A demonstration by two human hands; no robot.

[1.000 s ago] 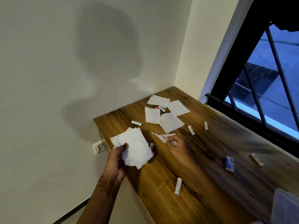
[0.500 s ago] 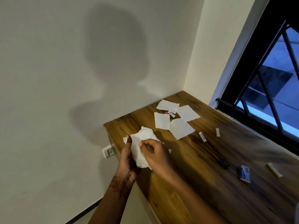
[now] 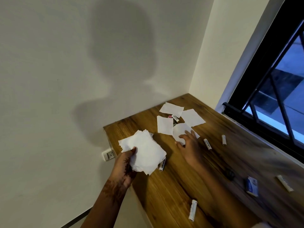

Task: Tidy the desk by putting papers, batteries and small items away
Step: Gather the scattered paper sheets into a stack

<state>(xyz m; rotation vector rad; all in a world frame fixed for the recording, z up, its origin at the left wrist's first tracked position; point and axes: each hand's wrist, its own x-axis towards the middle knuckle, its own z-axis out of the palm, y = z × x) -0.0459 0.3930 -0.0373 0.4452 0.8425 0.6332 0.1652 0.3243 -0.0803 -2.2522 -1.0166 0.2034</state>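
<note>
The white stick batteries on the brown wooden desk (image 3: pixel 172 186) have dark writing on their sides, but it is too small and blurry to read. One such battery (image 3: pixel 207 144) lies just right of the right hand (image 3: pixel 189 145), and another battery (image 3: pixel 162 164) peeks out from under the stack of white paper squares (image 3: pixel 144 153). The left hand (image 3: pixel 126 163) pinches this stack at its left edge, thumb on top, over the desk's left side. The right hand reaches forward with its fingers spread wide, and its fingertips (image 3: pixel 181 137) touch a loose white paper sheet (image 3: pixel 181 130) lying flat. Three more white paper sheets (image 3: pixel 171 108) lie just beyond it. A small blue and white box (image 3: pixel 251 185) sits far to the right.
</note>
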